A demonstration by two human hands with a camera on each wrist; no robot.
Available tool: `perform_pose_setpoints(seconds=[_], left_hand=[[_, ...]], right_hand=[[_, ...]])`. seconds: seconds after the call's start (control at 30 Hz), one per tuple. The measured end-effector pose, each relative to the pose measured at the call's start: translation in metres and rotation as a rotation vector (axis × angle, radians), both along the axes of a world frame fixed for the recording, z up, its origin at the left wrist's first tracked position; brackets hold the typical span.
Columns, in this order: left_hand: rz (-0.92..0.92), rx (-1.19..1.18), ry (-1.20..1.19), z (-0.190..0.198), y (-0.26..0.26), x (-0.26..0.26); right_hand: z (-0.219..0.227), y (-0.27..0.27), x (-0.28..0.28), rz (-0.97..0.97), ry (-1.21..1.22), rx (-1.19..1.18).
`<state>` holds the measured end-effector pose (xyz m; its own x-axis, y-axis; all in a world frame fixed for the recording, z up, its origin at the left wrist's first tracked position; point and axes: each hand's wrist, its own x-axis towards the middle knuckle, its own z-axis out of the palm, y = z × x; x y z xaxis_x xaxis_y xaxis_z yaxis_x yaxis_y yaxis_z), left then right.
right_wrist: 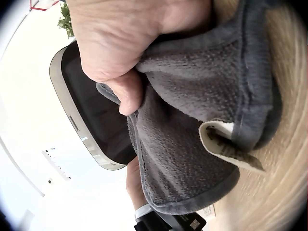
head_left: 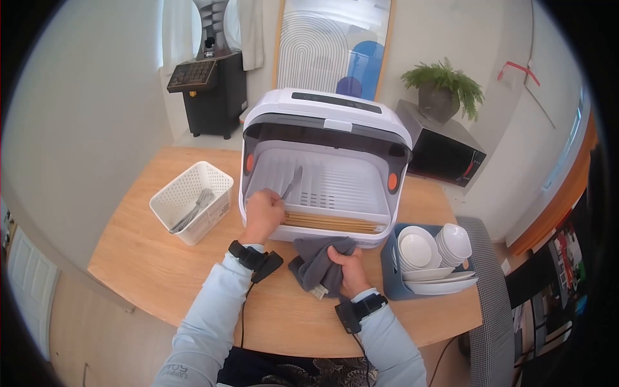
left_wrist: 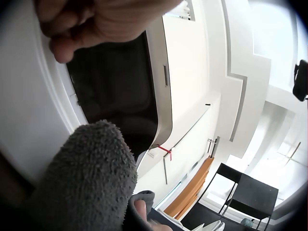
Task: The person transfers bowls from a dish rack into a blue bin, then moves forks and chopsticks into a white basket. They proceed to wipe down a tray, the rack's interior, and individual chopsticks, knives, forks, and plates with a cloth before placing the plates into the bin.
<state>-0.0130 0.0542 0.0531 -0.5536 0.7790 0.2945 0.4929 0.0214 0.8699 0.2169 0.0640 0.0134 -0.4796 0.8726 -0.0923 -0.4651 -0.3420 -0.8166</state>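
Note:
My left hand (head_left: 263,210) reaches over the front of a white countertop dish cabinet (head_left: 284,98) with its lid raised. Its fingers pinch the lower end of a fork (head_left: 293,182), which slants up over the ribbed rack (head_left: 351,177). Wooden chopsticks (head_left: 332,222) lie along the front tray beside that hand. In the left wrist view the left fingers (left_wrist: 62,48) are curled and the fork is hidden. My right hand (head_left: 351,269) grips a bunched grey towel (head_left: 316,261) before the cabinet, the thumb pressing on its folds. The towel's pale tag (right_wrist: 226,144) hangs out in the right wrist view.
Left of the cabinet, a white perforated basket (head_left: 216,219) holds metal cutlery (head_left: 193,209). At the right, a blue bin (head_left: 393,277) contains white bowls (head_left: 419,250) and plates. A microwave (head_left: 445,151) topped by a potted fern (head_left: 445,90) stands behind the wooden table (head_left: 138,258).

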Motion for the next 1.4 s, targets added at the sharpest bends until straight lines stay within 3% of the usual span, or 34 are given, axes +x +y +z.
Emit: perform_pose_setpoints(seconds=[0.17,0.27,0.47,0.83,1.0,1.1,1.17,1.23,1.33,1.4], left_hand=[[0.018,0.032,0.172,-0.007,0.001,0.001],[-0.023,0.043,0.141,-0.009,0.002,0.003],[-0.089,-0.086,0.227,0.009,-0.009,0.013],[-0.07,0.124,0.331,-0.004,-0.005,0.015],[-0.022,0.151,0.344,0.039,-0.032,-0.001],[0.045,0.029,0.376,0.082,-0.072,-0.028],[0.251,-0.073,0.582,0.085,-0.096,-0.051],[0.314,-0.184,0.714,0.063,-0.112,-0.087],[0.478,-0.578,0.905,0.036,-0.135,-0.116],[0.429,-0.538,0.964,0.029,-0.143,-0.121]], right_hand=[[-0.004,0.002,0.001,0.021,-0.003,-0.015],[-0.012,0.005,0.0,-0.018,-0.027,-0.036],[-0.006,0.004,0.001,0.015,-0.021,0.009],[-0.007,0.0,-0.001,-0.046,-0.051,-0.027],[0.004,-0.003,-0.002,0.027,-0.01,0.014],[0.001,-0.001,-0.001,0.014,-0.004,-0.01],[-0.001,0.0,-0.001,-0.006,-0.017,-0.028],[0.001,-0.002,-0.001,-0.031,-0.028,-0.027],[0.001,-0.004,-0.002,-0.058,-0.037,-0.027],[0.001,-0.005,-0.002,-0.07,-0.045,-0.033]])
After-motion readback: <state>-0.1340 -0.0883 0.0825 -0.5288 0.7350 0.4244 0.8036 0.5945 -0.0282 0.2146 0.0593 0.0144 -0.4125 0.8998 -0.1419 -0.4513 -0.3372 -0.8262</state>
